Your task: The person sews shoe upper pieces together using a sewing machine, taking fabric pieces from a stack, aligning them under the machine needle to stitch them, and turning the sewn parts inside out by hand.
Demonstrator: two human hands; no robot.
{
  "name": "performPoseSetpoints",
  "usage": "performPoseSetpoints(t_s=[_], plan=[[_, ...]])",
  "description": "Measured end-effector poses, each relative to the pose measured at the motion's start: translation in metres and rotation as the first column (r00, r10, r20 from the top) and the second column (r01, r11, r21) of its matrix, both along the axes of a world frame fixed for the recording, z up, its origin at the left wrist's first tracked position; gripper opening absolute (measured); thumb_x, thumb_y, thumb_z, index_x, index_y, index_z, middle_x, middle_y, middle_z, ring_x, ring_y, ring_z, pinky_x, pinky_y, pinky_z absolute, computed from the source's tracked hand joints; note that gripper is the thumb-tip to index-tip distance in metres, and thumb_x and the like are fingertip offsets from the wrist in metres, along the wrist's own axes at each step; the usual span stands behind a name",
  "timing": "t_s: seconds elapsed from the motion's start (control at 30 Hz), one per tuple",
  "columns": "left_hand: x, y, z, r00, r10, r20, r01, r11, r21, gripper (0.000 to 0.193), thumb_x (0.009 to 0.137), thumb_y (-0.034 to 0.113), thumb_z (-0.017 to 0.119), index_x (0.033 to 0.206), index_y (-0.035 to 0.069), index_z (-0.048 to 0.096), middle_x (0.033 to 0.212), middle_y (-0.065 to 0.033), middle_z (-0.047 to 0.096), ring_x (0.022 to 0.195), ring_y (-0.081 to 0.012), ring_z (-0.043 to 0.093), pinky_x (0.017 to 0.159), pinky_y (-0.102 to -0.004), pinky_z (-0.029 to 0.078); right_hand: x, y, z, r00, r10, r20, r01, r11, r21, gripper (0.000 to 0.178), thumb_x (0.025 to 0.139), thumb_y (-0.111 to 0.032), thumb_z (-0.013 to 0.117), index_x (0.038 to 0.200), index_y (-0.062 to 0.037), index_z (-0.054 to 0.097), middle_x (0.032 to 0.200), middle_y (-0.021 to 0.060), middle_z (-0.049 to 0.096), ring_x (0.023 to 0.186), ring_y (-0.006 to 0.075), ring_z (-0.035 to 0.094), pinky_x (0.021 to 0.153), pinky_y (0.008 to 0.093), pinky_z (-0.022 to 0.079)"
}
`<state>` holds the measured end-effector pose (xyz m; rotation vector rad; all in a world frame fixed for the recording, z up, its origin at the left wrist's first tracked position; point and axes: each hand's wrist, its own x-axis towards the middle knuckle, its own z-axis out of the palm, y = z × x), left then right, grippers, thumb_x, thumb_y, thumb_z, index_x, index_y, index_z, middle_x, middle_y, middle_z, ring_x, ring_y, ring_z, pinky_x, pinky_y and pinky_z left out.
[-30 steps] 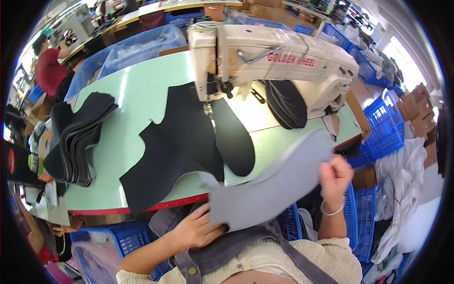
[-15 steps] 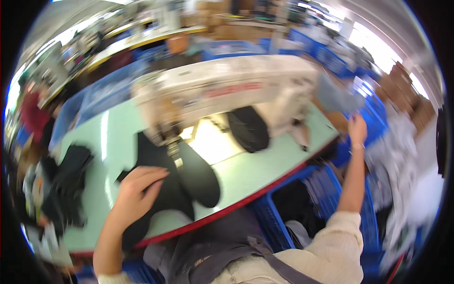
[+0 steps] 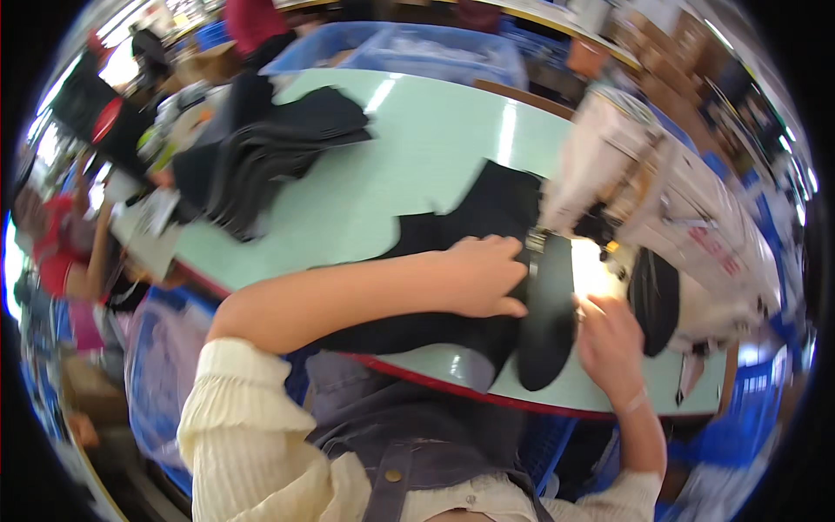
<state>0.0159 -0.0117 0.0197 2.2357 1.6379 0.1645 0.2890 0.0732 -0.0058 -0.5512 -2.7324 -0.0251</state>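
Note:
A white sewing machine point(image 3: 709, 213) stands on the pale green table point(image 3: 426, 139), its lamp lighting the bed. Black fabric point(image 3: 491, 204) lies spread by the presser foot point(image 3: 537, 241), with a long rounded black piece point(image 3: 548, 335) under it. My left hand point(image 3: 483, 274) rests on the fabric just left of the foot, thumb apart from the fingers. My right hand point(image 3: 611, 346) is close to the rounded piece's right edge, fingers bent together; what they pinch, if anything, is hidden by blur. A dark oval piece point(image 3: 654, 303) leans by the machine's base.
A pile of black cut pieces point(image 3: 270, 152) lies at the table's far left. Blue crates point(image 3: 435, 54) stand behind the table, and a plastic-lined blue basket point(image 3: 161, 383) sits at lower left. A person in red point(image 3: 61, 248) is at the left.
The view has swung left. My right hand has come from beyond the table's right end to beside the rounded piece. My left hand has moved across the fabric to the presser foot.

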Motion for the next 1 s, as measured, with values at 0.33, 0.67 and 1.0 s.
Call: performPoseSetpoints(t_s=[0.33,0.67,1.0], plan=[[-0.007,0.001,-0.016,0.994,-0.049,-0.101,0.059,0.994,0.093,0.101,0.067,0.052,0.083,0.144,0.001,0.041,0.143,-0.0233,0.037,0.141,-0.0427,0.031,0.104,-0.0654,0.037,-0.064,0.021,-0.016,0.999,0.026,-0.027,-0.028,0.995,-0.1,0.041,0.087,-0.023,0.072,0.122,-0.0046,0.065,0.105,0.0153,0.066,0.071,0.0256,0.067,0.061,0.0334,0.054],[-0.023,0.006,-0.012,0.986,-0.137,-0.098,0.138,0.99,0.007,0.093,0.072,0.053,0.079,0.148,0.013,0.043,0.153,-0.0225,0.03,0.145,-0.0444,0.024,0.105,-0.0704,0.034,-0.063,0.02,-0.017,0.998,0.047,-0.046,-0.052,0.993,-0.108,0.036,0.087,-0.019,0.072,0.12,-0.0051,0.067,0.099,0.0116,0.069,0.081,0.0244,0.069,0.066,0.0324,0.055],[-0.045,0.029,-0.021,0.978,-0.208,-0.016,0.207,0.978,-0.017,0.079,0.074,0.056,0.076,0.144,0.029,0.051,0.157,-0.0224,0.026,0.148,-0.045,0.019,0.109,-0.0721,0.027,-0.058,0.045,-0.05,0.969,0.175,-0.177,-0.193,0.976,-0.095,0.025,0.081,-0.01,0.07,0.105,-0.003,0.065,0.098,0.013,0.065,0.09,0.0303,0.064,0.08,0.0397,0.051]])
